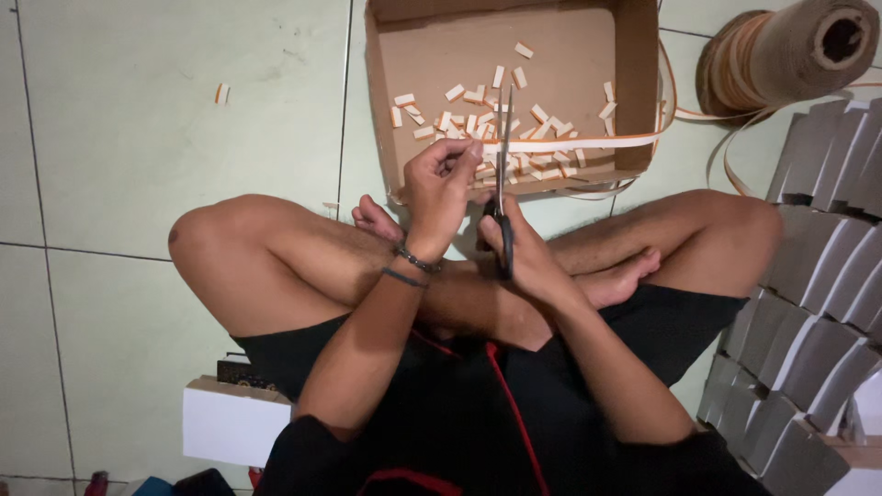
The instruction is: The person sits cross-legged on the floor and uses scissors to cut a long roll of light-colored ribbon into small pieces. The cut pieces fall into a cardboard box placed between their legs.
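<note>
Just short of the near wall of the cardboard box [634, 55], with bare floor [138, 138] wide to its left: scissors [503, 165] gripped in right hand [524, 248], long axis upright, tips pointing into box; left hand [441, 188] pinching white-and-orange strip [588, 140] running crosswise rightward over the box.

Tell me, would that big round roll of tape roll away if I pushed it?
Probably, a little. The roll lies on its round side on the floor, so it may roll. Its strip trails into the box, which might tug it back. The strip bends in loops, so it seems floppy.
</note>
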